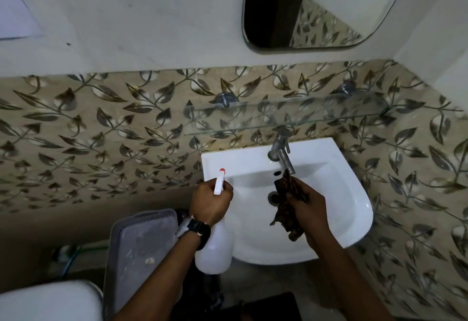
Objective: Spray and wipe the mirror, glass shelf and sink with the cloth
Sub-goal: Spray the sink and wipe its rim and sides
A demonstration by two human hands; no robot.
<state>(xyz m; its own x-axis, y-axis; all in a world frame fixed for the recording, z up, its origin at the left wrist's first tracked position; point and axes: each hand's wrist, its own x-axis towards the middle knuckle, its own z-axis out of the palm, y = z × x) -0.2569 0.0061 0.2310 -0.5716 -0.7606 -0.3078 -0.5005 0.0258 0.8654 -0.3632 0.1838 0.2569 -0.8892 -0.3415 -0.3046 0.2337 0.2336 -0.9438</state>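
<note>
My left hand (210,203) grips the head of a white spray bottle (214,250) at the left rim of the white sink (349,194); its red-tipped nozzle points up toward the wall. My right hand (307,206) holds a dark patterned cloth (287,194) over the basin, just below the metal tap (281,151). A clear glass shelf (291,115) on two metal brackets runs above the sink. The mirror (316,7) hangs on the wall higher up, to the right.
Leaf-patterned tiles cover the wall behind and to the right of the sink. A grey plastic bin (141,247) stands left of the sink, below my left forearm. A white toilet tank lid (48,300) fills the bottom left corner. A dark mat (268,308) lies under the sink.
</note>
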